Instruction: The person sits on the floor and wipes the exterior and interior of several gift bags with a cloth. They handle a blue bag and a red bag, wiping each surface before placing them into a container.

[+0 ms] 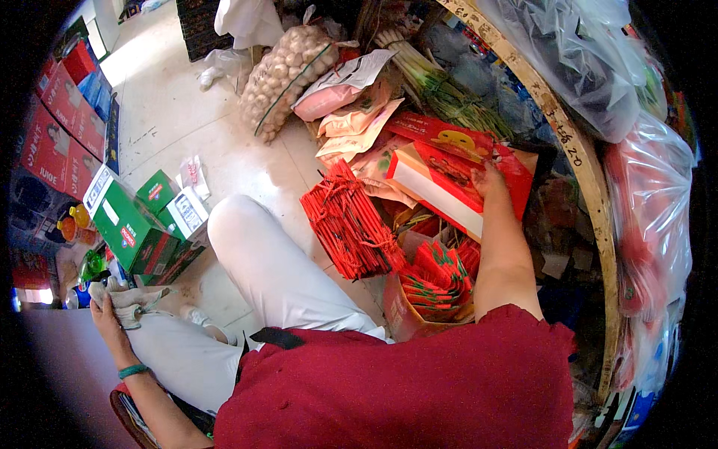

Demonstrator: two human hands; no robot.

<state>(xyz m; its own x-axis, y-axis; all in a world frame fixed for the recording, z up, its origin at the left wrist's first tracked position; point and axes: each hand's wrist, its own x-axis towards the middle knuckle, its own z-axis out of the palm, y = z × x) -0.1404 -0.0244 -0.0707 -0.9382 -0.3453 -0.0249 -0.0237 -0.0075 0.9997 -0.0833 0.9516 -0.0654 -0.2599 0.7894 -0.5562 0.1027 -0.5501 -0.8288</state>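
Note:
At the left, my left hand is closed around a crumpled greyish cloth, possibly a knit work glove, over my left leg. My right hand reaches forward and grips the upper part of a red and gold paper gift bag, which lies tilted on other red packaging. Its fingertips are partly hidden. Left of that bag is a thick bundle of red sticks or packets tied with red cord. Below my right forearm stands an open paper bag holding red and green packets.
A net sack of garlic, pink and peach plastic packages and a bunch of scallions lie ahead. A curved wooden shelf edge with plastic-wrapped goods borders the right. Green cartons and red juice boxes stand left.

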